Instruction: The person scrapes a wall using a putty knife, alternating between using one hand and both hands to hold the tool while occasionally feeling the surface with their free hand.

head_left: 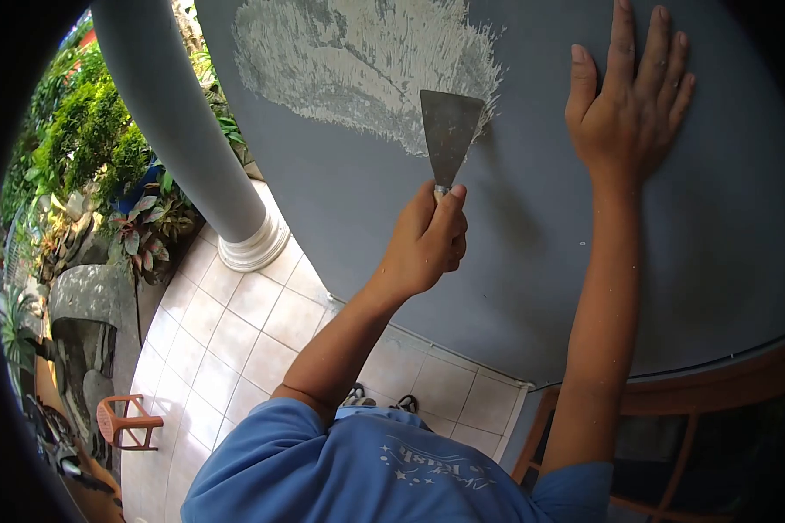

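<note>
My left hand (427, 237) is closed round the handle of a putty knife (451, 131), whose wide metal blade points up. The blade's edge is over the lower right part of a rough whitish patch (349, 65) on the grey wall (392, 200); whether it touches the wall, I cannot tell. My right hand (630, 113) lies flat on the wall to the right of the patch, fingers spread, holding nothing.
A round grey column (179, 131) with a white base (255, 244) stands at left. Pale floor tiles (227, 322) lie below. An orange-brown stool (129, 422) is at lower left, near rocks and plants (87, 131). A brown frame (689, 436) is at lower right.
</note>
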{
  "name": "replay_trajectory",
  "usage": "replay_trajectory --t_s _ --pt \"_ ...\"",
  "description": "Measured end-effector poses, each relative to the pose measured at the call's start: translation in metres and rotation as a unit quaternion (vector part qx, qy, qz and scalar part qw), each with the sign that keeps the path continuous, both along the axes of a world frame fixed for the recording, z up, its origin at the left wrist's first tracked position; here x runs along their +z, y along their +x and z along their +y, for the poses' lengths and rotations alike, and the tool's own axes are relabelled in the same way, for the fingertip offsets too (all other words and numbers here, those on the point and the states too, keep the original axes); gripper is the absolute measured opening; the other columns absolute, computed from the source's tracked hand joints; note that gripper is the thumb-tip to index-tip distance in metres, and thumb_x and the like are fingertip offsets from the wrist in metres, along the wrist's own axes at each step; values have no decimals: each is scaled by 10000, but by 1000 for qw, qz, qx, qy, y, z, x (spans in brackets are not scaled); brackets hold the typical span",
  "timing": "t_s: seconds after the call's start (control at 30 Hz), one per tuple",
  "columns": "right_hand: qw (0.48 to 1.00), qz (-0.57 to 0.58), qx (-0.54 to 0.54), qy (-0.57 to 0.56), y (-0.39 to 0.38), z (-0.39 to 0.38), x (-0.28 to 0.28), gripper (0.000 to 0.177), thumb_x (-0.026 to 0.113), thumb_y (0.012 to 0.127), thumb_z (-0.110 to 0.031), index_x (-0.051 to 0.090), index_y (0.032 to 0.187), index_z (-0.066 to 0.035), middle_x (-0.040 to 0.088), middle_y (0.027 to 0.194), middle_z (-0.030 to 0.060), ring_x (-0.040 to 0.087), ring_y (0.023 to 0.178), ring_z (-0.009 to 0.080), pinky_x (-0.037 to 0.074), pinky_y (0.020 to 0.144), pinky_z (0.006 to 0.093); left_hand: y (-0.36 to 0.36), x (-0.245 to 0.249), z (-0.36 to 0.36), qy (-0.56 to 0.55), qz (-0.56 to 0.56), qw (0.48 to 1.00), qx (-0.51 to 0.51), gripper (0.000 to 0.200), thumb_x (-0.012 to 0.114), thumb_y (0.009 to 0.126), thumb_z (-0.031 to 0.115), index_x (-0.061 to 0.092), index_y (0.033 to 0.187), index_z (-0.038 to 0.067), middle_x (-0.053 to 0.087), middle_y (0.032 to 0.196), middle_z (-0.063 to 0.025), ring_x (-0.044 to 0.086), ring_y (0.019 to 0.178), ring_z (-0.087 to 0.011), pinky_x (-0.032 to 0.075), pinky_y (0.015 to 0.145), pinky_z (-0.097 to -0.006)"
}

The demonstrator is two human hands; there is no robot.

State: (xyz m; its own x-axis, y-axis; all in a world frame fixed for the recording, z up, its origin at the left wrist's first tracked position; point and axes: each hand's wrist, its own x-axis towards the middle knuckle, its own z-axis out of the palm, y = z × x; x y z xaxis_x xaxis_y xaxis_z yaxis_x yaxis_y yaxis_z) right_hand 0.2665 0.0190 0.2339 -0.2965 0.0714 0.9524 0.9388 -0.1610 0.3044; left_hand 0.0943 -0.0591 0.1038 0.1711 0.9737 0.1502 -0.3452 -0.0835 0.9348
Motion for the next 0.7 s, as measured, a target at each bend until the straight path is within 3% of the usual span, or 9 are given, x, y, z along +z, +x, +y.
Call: replay_trajectory --t_s 0.07,0.17,0.3,0.47,0.57,0.7 --pt "1000 1 -5 -5 -1 -2 -1 592 500 925 -300 397 1472 -98 312 1554 166 278 1436 378 193 1168 526 -1 11 4 -15 -13 1000 -17 337 432 1045 367 341 844 114 337 630 38 329 480 -45 252 396 -219" --pt "1000 1 -2 -16 -2 -5 0 589 501 925 -299 401 1471 -100 315 1553 165 280 1435 377 194 1169 521 0 20 15 51 22 998 -19 334 431 1046 368 341 844 117 347 640 34 333 484 -43 245 397 -215" --pt "996 20 10 -81 -3 -15 3 590 504 924 -297 401 1472 -104 314 1554 162 283 1434 376 195 1170 517 2 8 0 13 26 999 14 340 425 1047 365 338 833 115 346 641 33 328 485 -45 244 402 -215" --pt "999 -1 -12 -40 1 -9 2 594 511 920 -296 400 1472 -103 313 1554 164 280 1436 372 194 1170 514 3 4 13 -35 -14 999 -14 333 421 1048 363 339 840 116 340 647 35 333 492 -44 251 408 -214" --pt "1000 -5 -16 -18 -1 -6 0 595 512 921 -296 400 1471 -103 312 1555 163 278 1437 369 192 1171 513 6 10 15 35 18 999 0 315 416 1050 361 335 862 122 344 661 36 334 498 -42 252 409 -214" --pt "999 -32 -21 30 8 8 0 593 510 923 -299 399 1472 -104 310 1556 160 276 1439 362 189 1173 512 5 5 -3 13 29 999 41 337 414 1051 351 332 825 115 331 643 39 334 491 -42 260 406 -217"
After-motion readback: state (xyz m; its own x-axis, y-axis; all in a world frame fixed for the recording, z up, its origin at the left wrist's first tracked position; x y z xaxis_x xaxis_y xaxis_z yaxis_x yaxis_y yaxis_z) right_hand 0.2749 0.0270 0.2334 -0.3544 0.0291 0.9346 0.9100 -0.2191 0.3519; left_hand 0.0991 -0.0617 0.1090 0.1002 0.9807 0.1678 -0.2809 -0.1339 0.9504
